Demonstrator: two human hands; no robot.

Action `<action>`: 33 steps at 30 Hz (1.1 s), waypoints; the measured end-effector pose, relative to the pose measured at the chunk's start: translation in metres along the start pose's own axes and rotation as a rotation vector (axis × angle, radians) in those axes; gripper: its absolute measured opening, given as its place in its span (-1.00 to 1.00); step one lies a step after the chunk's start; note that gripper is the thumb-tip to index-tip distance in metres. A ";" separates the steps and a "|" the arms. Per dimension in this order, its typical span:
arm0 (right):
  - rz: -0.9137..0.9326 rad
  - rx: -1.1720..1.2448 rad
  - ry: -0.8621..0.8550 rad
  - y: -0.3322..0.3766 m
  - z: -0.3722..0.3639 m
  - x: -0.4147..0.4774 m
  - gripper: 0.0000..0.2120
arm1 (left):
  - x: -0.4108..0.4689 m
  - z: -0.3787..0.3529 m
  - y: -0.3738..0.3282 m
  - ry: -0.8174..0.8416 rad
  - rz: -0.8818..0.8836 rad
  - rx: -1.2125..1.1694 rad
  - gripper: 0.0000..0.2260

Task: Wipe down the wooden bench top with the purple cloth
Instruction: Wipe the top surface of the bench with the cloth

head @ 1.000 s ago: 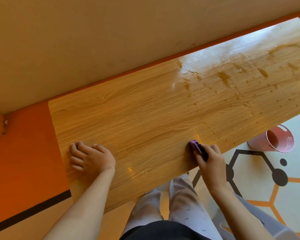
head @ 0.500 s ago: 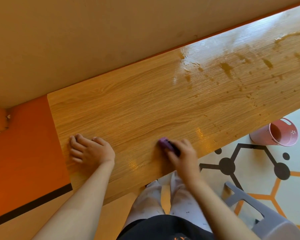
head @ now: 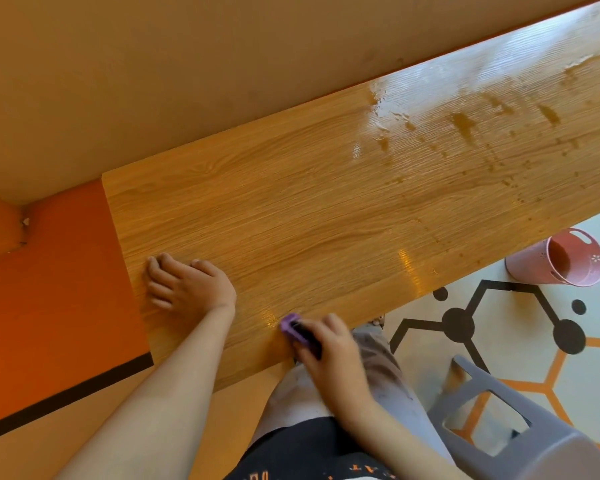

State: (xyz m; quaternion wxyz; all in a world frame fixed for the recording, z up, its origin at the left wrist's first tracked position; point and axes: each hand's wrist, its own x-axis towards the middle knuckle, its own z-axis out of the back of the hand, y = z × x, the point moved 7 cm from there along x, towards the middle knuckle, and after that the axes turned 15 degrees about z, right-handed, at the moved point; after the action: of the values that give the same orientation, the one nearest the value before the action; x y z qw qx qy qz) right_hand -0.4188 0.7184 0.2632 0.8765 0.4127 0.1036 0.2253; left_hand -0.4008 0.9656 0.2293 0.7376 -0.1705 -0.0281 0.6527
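A: Where's the cloth rn?
B: Closest to you is the grey stool (head: 520, 424) at 5 o'clock. Then your right hand (head: 329, 351) at 6 o'clock, right on the bench's front edge. Its fingers are curled round the purple cloth (head: 289, 325), bunched small & pressed on the wood.
A: Left hand?
B: Left hand (head: 187, 282) is at 8 o'clock, a bit past the cloth. It holds nothing, fingers relaxed, resting on the wooden bench top (head: 326, 209) near its left end, prob bracing you.
A: How much is done?
B: My read: the near-left stretch & the middle at 12 o'clock look matte w/ no marks, so likely wiped. There's a pink bucket (head: 534, 268) on the floor at 3 o'clock, just beside the front edge. Farther out, at 1–2 o'clock, glossy wet patches (head: 465, 123) & drops run toward the right end. That part's left, and the bench runs out of frame there, so I can't tell how much more.
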 end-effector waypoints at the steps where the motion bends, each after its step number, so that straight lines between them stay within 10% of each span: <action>1: 0.040 0.004 0.053 0.012 -0.015 0.001 -0.72 | 0.000 0.001 0.000 -0.003 -0.002 0.000 -0.54; 6: 0.082 0.024 0.090 0.014 -0.015 0.010 -0.73 | 0.000 0.001 -0.001 -0.004 -0.011 0.000 -0.54; 19: -0.436 -0.276 -0.484 -0.175 0.221 0.007 -0.76 | -0.003 0.003 -0.005 -0.014 -0.003 -0.004 -0.57; 26: -0.254 -0.242 -0.316 -0.128 0.166 0.019 -0.75 | -0.013 0.017 -0.005 0.019 -0.022 -0.096 -0.56; 33: 0.072 -0.105 0.035 -0.083 0.106 0.050 -0.77 | -0.136 -0.013 -0.086 0.177 -0.436 -0.081 -0.55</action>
State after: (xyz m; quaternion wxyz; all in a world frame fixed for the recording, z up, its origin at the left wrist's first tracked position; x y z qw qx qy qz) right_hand -0.3109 0.6246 0.2671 0.8863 0.3657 0.0920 0.2689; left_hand -0.3354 0.8229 0.2663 0.8533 -0.2462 -0.0255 0.4588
